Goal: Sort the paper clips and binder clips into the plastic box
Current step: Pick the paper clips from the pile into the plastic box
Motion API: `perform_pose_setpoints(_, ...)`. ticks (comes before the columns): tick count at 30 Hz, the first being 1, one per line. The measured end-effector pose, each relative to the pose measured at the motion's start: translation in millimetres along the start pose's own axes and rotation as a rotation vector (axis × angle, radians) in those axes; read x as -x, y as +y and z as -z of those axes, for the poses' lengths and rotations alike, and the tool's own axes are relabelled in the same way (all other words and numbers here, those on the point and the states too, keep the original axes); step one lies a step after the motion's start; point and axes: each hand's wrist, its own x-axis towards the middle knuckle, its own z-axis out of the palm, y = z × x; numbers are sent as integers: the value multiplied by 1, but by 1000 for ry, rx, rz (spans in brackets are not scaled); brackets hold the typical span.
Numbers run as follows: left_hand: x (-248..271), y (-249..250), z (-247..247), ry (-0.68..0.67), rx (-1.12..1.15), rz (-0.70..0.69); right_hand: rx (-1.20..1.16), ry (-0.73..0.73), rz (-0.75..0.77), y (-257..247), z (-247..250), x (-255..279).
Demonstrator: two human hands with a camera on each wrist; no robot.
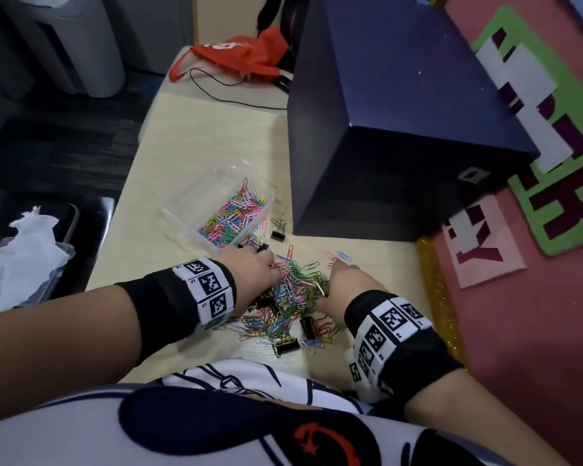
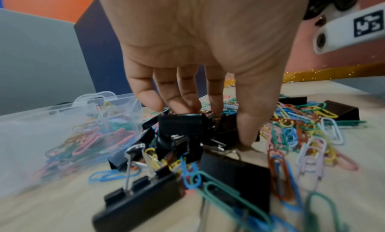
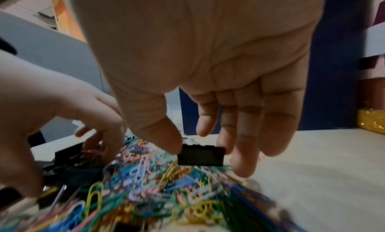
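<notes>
A clear plastic box (image 1: 182, 227) (image 2: 31, 136) holding coloured paper clips (image 1: 233, 216) stands on the pale table. In front of it lies a mixed pile of paper clips (image 1: 293, 294) (image 3: 145, 178) and black binder clips (image 1: 286, 346) (image 2: 235, 174). My left hand (image 1: 263, 267) (image 2: 218, 125) reaches down at the pile's left edge, with fingers and thumb pinching a cluster of black binder clips (image 2: 180, 125). My right hand (image 1: 337, 280) (image 3: 206, 151) hovers over the pile's right side. Its thumb and fingers pinch one black binder clip (image 3: 200, 158).
A large dark blue box (image 1: 384, 129) stands just behind the pile to the right. A loose binder clip (image 1: 278, 230) lies between it and the plastic box. A gold glitter strip (image 1: 435, 297) edges the table's right side. An orange bag (image 1: 243, 55) and a cable lie far back.
</notes>
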Motion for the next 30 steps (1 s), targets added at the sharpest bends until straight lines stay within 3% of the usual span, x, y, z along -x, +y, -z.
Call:
perform_pose_setpoints(5,0,0,7,-24,22,-13,-119,78,-20,-3,13,-4)
perform_pose_setpoints(9,1,-3,6,-14,8,-22,-265,223,-95,0,16,-8)
perform_pose_setpoints(12,2,-7,2,4,3,-30,-202,322,-111,7,18,-10)
perform_pose_setpoints(14,3,-7,1,33,1,-30,-150,256,-55,8,18,-8)
perform_pose_setpoints(17,1,0,0,116,-29,-60,31,-45,179,-2,16,2)
perform_pose_setpoints(20,-1,7,-2,115,-36,-91,186,-195,323,-14,2,14)
perform_pose_setpoints(30,-6,14,-4,155,-41,-79,181,-6,380,-11,-18,8)
